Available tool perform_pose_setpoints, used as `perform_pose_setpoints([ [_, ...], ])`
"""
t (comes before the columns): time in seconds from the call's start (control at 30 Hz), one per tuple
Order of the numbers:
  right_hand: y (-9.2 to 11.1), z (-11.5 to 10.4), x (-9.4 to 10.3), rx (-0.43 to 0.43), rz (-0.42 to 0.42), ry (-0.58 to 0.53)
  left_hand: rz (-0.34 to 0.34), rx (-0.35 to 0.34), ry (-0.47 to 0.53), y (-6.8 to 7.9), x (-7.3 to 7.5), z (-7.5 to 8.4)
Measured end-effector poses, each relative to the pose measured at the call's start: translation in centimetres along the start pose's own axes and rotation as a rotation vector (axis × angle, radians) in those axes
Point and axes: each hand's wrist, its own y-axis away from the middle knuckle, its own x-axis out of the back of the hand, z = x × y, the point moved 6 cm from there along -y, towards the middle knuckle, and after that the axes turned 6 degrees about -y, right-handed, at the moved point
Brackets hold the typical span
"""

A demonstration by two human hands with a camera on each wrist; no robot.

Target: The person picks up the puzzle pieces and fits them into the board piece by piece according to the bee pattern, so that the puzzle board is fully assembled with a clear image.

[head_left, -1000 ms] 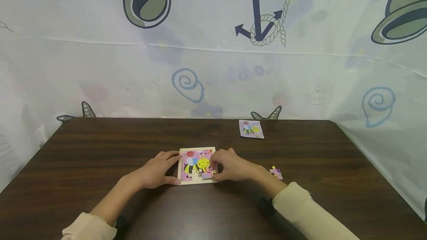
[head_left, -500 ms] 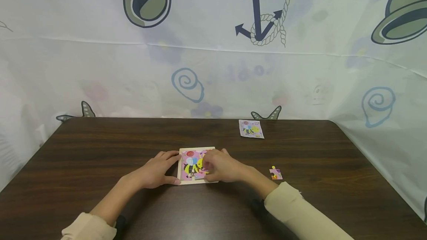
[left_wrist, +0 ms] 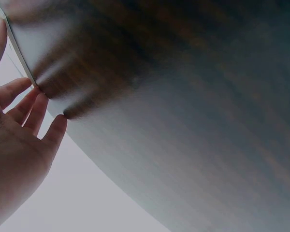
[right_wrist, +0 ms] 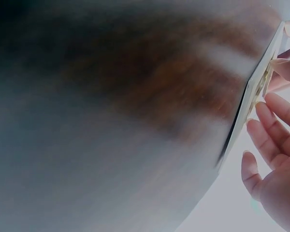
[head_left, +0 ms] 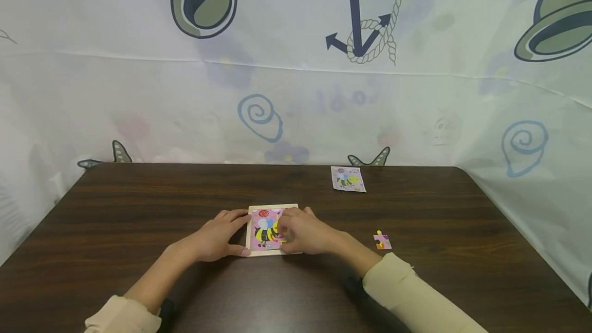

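Note:
A square jigsaw puzzle tray (head_left: 264,253) with a pale wooden rim lies flat on the table, its pieces forming a yellow-and-black bee on pink. My left hand (head_left: 213,238) rests at the tray's left side, thumb by the near corner and index finger along the rim; the left wrist view shows its fingers extended against the edge. Over the tray's right part, my right hand (head_left: 309,231) pinches a puzzle piece (right_wrist: 266,88), which shows as a tilted thin edge between thumb and fingers in the right wrist view. That hand hides the lower right of the picture.
One loose pink puzzle piece (head_left: 382,241) lies on the dark wood table (head_left: 185,184), right of the tray. Farther back is a small card (head_left: 348,179) printed with the same bee. A patterned white cloth (head_left: 296,81) hangs behind the table.
My right hand has moved left over the tray with the puzzle piece, from its right rim toward the gap at the lower middle. My left hand has stayed put.

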Motion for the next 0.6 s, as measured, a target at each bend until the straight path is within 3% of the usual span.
perform_pose_setpoints([
  [0.6, -0.04, 0.07, -0.05, -0.019, -0.026, -0.030, 0.005, -0.006, 0.000, 0.02, 0.04, -0.07],
])
